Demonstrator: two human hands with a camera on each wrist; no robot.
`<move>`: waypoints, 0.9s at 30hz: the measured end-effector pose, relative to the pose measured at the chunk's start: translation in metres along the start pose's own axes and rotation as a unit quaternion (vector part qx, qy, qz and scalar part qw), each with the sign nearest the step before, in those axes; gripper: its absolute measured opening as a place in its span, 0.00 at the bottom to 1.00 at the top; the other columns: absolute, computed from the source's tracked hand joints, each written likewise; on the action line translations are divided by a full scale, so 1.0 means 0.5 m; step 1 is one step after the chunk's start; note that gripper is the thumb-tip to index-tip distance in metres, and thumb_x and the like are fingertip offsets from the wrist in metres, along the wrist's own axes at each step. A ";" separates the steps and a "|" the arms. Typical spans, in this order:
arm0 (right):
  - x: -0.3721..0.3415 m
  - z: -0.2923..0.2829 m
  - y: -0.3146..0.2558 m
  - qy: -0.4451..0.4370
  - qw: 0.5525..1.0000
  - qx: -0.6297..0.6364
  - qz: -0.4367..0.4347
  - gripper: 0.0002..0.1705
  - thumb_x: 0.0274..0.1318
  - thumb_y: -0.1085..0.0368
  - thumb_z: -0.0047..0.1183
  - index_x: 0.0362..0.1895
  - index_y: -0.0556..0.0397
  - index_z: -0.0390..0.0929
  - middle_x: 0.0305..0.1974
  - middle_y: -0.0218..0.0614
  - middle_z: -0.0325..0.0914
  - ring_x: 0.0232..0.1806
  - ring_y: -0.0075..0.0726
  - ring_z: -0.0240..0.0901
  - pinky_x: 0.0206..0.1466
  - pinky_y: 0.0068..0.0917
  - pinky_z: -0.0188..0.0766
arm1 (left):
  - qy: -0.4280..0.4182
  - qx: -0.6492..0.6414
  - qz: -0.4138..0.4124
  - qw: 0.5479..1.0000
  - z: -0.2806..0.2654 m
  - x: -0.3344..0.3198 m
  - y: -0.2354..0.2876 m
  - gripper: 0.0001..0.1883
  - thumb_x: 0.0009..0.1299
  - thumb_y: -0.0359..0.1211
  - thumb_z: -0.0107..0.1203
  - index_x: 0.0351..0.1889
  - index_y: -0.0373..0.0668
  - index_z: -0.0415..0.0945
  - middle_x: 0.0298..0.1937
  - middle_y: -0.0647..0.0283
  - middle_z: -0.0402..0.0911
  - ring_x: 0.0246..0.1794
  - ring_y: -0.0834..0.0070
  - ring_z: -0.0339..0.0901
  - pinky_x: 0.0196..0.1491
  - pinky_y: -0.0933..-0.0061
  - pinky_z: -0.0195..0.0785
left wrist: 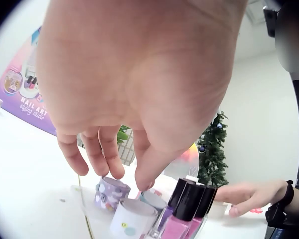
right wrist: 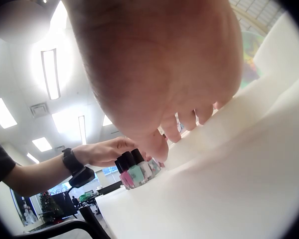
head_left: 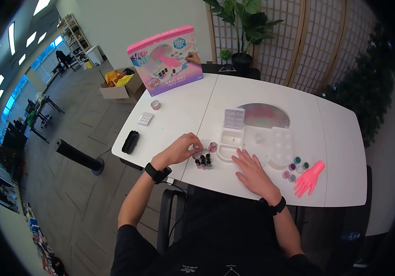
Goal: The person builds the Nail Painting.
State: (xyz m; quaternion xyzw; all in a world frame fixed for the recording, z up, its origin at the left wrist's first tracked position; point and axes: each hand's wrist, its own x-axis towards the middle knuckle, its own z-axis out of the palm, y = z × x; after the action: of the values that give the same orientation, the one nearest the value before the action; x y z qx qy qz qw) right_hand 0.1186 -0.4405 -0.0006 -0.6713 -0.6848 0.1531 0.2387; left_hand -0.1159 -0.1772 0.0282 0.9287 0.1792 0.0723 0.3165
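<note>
In the head view my left hand (head_left: 186,148) reaches down over a small group of sticker rolls, its fingertips pointing at them. The left wrist view shows a lilac patterned roll (left wrist: 112,194) just below the fingertips and a white roll (left wrist: 133,220) nearer the camera. Another pale roll (left wrist: 153,200) sits right by the thumb tip; I cannot tell whether thumb and forefinger pinch it. Black-capped nail polish bottles (left wrist: 188,201) stand beside the rolls. My right hand (head_left: 256,174) lies palm down with fingers spread, fingertips at the near edge of the white compartment tray (head_left: 225,156).
A pink model hand (head_left: 311,177) and several small pots (head_left: 292,167) lie at the right. Behind the tray is a half-round mirror-like panel (head_left: 271,115). At the left are a nail art box (head_left: 167,60), a pot (head_left: 155,105), a white bead sheet (head_left: 145,119) and a black case (head_left: 130,142).
</note>
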 end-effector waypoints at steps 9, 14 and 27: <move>0.001 -0.003 -0.007 -0.009 1.000 0.001 0.008 0.34 0.76 0.64 0.53 0.82 0.52 0.66 0.87 0.50 0.53 0.90 0.55 0.44 0.90 0.58 0.41 | 0.042 0.120 -0.014 0.992 0.017 0.019 0.028 0.11 0.70 0.38 0.73 0.49 0.51 0.89 0.61 0.62 0.78 0.69 0.56 0.69 0.72 0.55 0.62; 0.001 -0.002 -0.008 -0.005 1.000 0.005 0.010 0.34 0.76 0.65 0.53 0.82 0.52 0.66 0.87 0.50 0.54 0.90 0.54 0.44 0.90 0.58 0.42 | 0.016 0.158 -0.001 0.987 0.026 0.031 0.021 0.08 0.71 0.37 0.72 0.45 0.50 0.91 0.63 0.61 0.78 0.71 0.55 0.67 0.72 0.52 0.61; 0.001 -0.005 -0.002 0.010 0.999 0.043 0.014 0.30 0.77 0.64 0.53 0.79 0.53 0.70 0.87 0.50 0.54 0.89 0.57 0.47 0.90 0.56 0.45 | 0.158 0.133 0.040 0.978 -0.031 0.018 0.081 0.03 0.71 0.32 0.71 0.40 0.45 0.90 0.60 0.64 0.81 0.66 0.59 0.72 0.68 0.55 0.63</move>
State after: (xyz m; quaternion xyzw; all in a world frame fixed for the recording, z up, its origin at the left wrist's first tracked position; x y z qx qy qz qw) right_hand 0.1193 -0.4404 0.0022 -0.6712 -0.6659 0.1794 0.2720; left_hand -0.0997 -0.1949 0.0655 0.9458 0.1977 0.2059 0.1550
